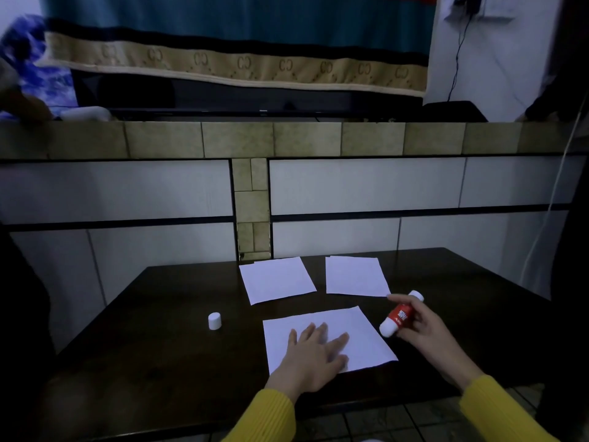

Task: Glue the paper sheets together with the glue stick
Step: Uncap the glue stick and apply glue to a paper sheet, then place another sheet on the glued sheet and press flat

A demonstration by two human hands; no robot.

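1. Dark wood table (pixel 178 314), glossy top, pushed against a tiled wall (pixel 127 189).
2. Near sheet (pixel 366 339): white paper, flat on the table at the front centre, slightly rotated.
3. Left hand (pixel 314 358): palm down on the near sheet, fingers straight and spread, pressing it flat. It grips nothing.
4. Right hand (pixel 424 327): just right of the near sheet, raised above the table. Fingers and thumb curl round the glue stick (pixel 400 315); index finger is extended along it.
5. Glue stick: red label in the middle, white at both ends, tilted, lower end pointing down-left toward the near sheet's right edge. Lower end is near the paper; cannot tell if it touches.
6. Cap (pixel 214 321): white, upright on the table, well left of the near sheet, apart from everything.
7. Left far sheet (pixel 277 279) and right far sheet (pixel 355 275): white, flat, side by side at the back of the table, a gap between them. Each looks like more than one layer, with an offset edge at the top.
8. Yellow knit sleeves (pixel 267 416) on both arms.
9. Behind the table: tan tile ledge (pixel 239 138), patterned cloth (pixel 223 63) hanging above it.
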